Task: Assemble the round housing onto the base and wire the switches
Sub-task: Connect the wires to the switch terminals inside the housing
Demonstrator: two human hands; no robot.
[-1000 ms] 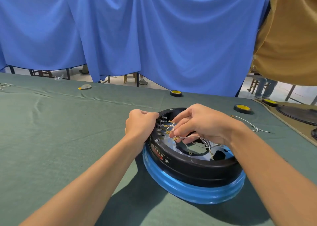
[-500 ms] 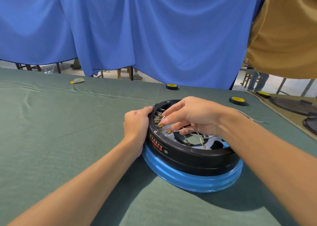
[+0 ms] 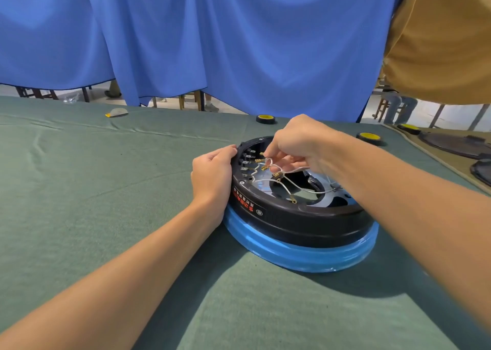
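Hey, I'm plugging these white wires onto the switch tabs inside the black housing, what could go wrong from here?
1. The white wires cross and loop under your right hand, so a brass connector might land on the wrong switch tab.
2. Tugging the pinched wire may strain its crimp.
3. Only your left hand steadies the black housing on the blue base; a hard push could shift it.

Green-clothed tabletop [image 3: 79, 190] is backed by blue curtain [image 3: 239, 44] and mustard cloth [image 3: 438, 44]. Yellow-topped tape roll [image 3: 265, 118] is set far centre, second roll [image 3: 369, 138] and third roll [image 3: 408, 128] further right. Grey scrap [image 3: 117, 112] is seen far left, dark round parts [image 3: 454, 145] far right.
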